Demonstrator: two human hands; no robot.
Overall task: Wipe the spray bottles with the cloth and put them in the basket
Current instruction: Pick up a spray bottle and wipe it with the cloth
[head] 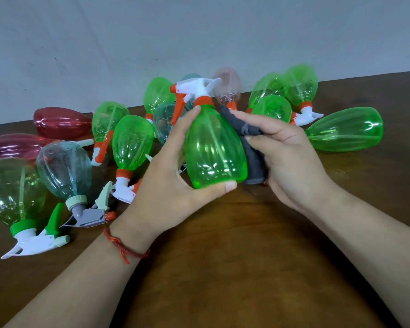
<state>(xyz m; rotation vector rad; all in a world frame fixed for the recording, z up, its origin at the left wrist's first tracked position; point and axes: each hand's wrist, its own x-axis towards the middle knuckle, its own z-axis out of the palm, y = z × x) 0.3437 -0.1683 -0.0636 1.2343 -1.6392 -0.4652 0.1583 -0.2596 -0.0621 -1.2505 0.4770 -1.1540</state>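
A wooden table (234, 256) is backed by a pale wall (128, 31), and its far half is crowded with spray bottles (133, 138) lying in a heap, green, red and clear, just behind both hands. A green spray bottle (211, 150) is gripped above the table by the curled left hand (171, 181), nearly upright, with its trigger head (194, 88) on top and pointed left. A grey cloth (253, 159) is pinched in the right hand (291, 157) and pressed against the bottle's right side.
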